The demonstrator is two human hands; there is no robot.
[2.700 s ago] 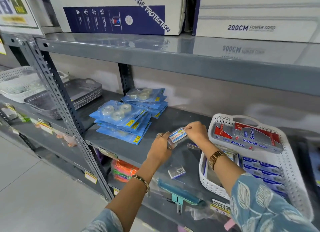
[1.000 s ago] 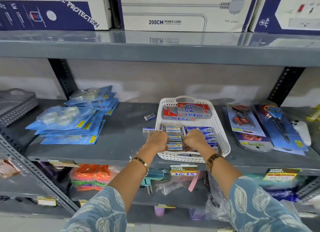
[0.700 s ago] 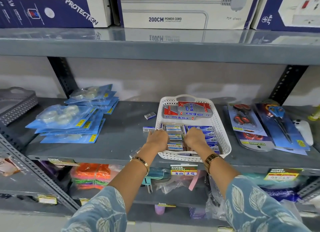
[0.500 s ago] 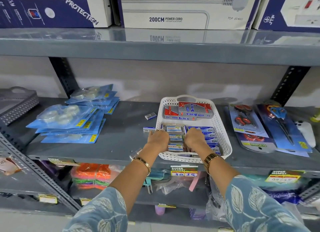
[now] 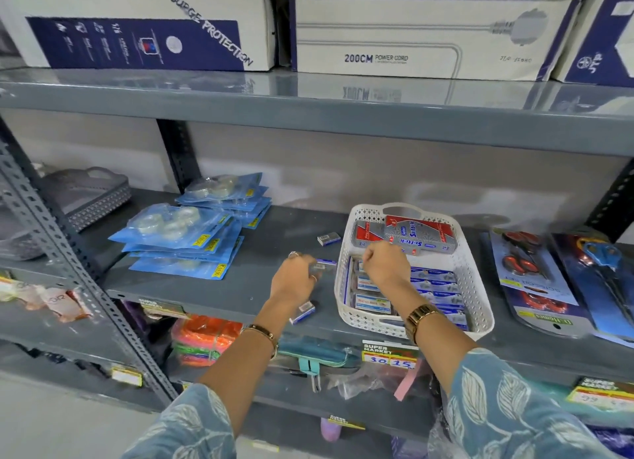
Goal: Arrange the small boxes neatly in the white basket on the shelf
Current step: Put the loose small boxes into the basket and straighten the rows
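Note:
The white basket (image 5: 477,288) stands on the grey shelf (image 5: 240,287). Rows of small blue boxes (image 5: 434,288) fill its front, and larger red-and-grey boxes (image 5: 420,235) lie across its back. My right hand (image 5: 386,266) is inside the basket with its fingers curled down over the left row; what is under it is hidden. My left hand (image 5: 295,280) is on the shelf just left of the basket, fingers closed on a small box (image 5: 326,263). Two more small boxes lie loose: one behind (image 5: 328,239), one by my left wrist (image 5: 302,312).
Stacked blue tape packs (image 5: 185,232) lie to the left, and carded scissors (image 5: 528,269) to the right of the basket. A grey basket (image 5: 89,194) sits far left. The upper shelf (image 5: 308,115) overhangs close above. A price tag (image 5: 389,355) hangs on the front edge.
My left hand has come out of the basket and moved left onto a loose small box on the shelf. My right hand has shifted farther back inside the basket.

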